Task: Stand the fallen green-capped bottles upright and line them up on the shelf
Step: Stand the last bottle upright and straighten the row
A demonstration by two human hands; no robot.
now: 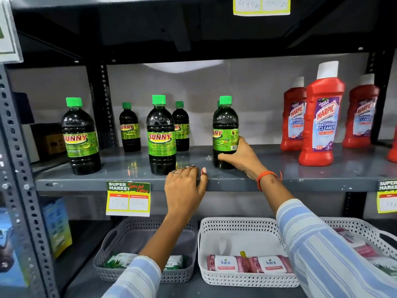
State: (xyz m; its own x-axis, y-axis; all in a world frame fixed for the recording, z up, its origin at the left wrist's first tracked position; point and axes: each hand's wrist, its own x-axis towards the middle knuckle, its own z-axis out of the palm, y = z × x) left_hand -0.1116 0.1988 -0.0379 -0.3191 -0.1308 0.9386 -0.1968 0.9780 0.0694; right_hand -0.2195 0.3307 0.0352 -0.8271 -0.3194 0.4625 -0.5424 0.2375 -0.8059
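Observation:
Several dark green-capped Sunny bottles stand upright on the grey shelf (129, 177). In the front row are a left bottle (80, 136), a middle bottle (161, 135) and a right bottle (225, 130). Two smaller-looking bottles (129, 127) (181, 125) stand behind, and another is mostly hidden behind the right one. My right hand (240, 158) grips the lower part of the right bottle. My left hand (184, 188) rests on the shelf's front edge, fingers bent over the lip, holding nothing, just right of the middle bottle's base.
Three red Harpic cleaner bottles (322, 117) stand at the right of the same shelf. A price tag (128, 198) hangs from the shelf edge. Below are a grey basket (103, 250) and a white basket (236, 224) with packets. A perforated upright (19, 168) bounds the left.

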